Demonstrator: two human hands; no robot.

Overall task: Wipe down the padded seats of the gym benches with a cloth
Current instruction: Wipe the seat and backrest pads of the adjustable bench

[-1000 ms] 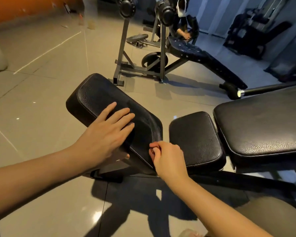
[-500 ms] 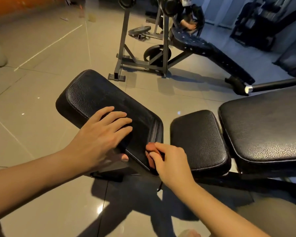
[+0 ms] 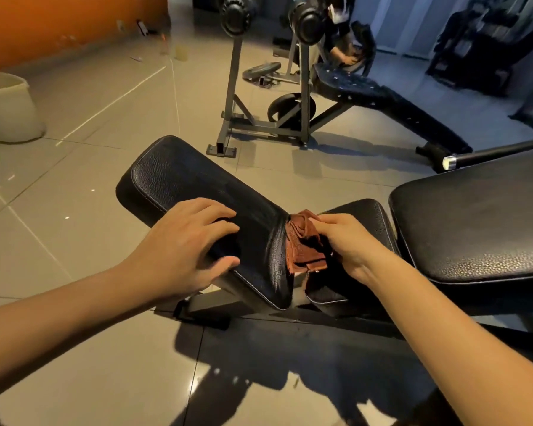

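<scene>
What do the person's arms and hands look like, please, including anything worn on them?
Both arms are bare: no sleeve shows on the left forearm or the right forearm as far as the picture's edge. The left hand and right hand wear no gloves, and no watch, bracelet or ring is visible.

Crumpled brown cloth between tilted black pad and seat
</scene>
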